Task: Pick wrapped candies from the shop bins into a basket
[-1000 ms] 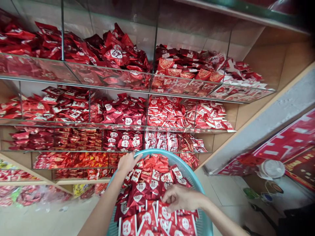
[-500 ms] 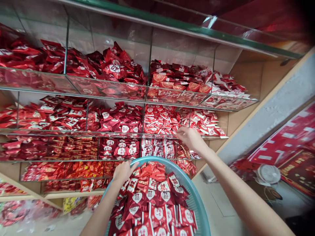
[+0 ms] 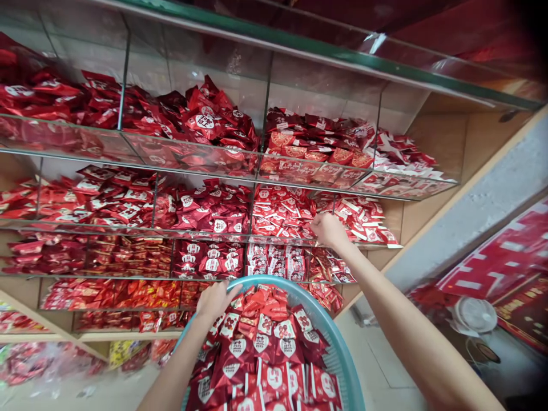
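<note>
My left hand [image 3: 214, 299] is closed on the far left rim of a teal plastic basket [image 3: 351, 365]. Red and dark red wrapped candies [image 3: 274, 377] fill the basket, several with white printed patches. My right hand [image 3: 330, 230] reaches to the front of a middle shelf, its fingers curled together at the edge of a compartment of small red-and-white candy packets [image 3: 280, 211]. Whatever lies between those fingertips is hidden. More red-and-white packets [image 3: 363, 217] lie in the compartment just right of that hand.
Glass-fronted shelves [image 3: 192, 162] with clear dividers hold heaps of red candy packets above, left and below. A wooden side panel [image 3: 445, 211] borders them on the right. Beyond it are a grey wall and a round clear plastic container [image 3: 474, 315]. Bagged goods [image 3: 43, 362] lie at lower left.
My right hand has moved slightly right, and its fingers are more curled now. My left hand keeps its hold on the basket rim. The view has shifted a little.
</note>
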The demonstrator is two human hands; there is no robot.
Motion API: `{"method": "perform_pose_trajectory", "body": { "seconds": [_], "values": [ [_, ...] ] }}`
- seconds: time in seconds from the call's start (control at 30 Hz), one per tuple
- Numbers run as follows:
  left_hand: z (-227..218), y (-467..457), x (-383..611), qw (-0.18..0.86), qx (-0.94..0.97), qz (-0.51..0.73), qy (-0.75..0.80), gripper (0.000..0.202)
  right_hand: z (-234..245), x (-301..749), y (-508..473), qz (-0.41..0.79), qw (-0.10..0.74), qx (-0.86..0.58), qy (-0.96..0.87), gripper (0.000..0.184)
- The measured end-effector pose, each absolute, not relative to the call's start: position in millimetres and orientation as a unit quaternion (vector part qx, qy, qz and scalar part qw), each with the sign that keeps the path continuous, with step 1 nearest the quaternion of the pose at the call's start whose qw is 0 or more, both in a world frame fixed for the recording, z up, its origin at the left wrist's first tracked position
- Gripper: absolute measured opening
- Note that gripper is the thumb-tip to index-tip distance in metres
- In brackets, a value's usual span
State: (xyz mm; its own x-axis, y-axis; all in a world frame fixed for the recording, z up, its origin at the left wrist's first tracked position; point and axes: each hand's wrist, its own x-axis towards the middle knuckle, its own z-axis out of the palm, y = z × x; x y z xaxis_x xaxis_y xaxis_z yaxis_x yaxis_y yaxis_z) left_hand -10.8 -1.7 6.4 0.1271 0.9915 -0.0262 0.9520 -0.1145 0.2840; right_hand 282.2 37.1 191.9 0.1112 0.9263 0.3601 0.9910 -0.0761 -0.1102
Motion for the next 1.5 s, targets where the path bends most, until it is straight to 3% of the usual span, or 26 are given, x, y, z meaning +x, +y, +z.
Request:
{"method": "perform_pose_trajectory", "body": {
  "seconds": [0.3,0.47,0.6,0.93,1.17,1.5],
  "values": [
    [7,-3,-10,0.103,0.741,0.088,0.658,0.068,200,305,-1,-0.023,0.352,-0.600,-0.718,0.019],
    [11,-5,-9,0.110,0.738,0.088,0.660,0.069,182,293,-16,0.148,0.454,-0.559,-0.678,0.027],
    [11,-5,-9,0.119,0.733,0.084,0.665,0.068,165,278,-33,0.219,0.502,-0.527,-0.650,0.029],
    [8,-3,-10,0.109,0.739,0.087,0.659,0.069,105,238,-108,0.237,0.500,-0.458,-0.696,0.005],
    [9,-3,-9,0.114,0.739,0.075,0.660,0.068,77,221,-135,0.261,0.495,-0.493,-0.665,0.008],
    [8,-2,-9,0.112,0.736,0.074,0.664,0.067,62,225,-135,0.385,0.537,-0.504,-0.557,0.013]
  ]
}}
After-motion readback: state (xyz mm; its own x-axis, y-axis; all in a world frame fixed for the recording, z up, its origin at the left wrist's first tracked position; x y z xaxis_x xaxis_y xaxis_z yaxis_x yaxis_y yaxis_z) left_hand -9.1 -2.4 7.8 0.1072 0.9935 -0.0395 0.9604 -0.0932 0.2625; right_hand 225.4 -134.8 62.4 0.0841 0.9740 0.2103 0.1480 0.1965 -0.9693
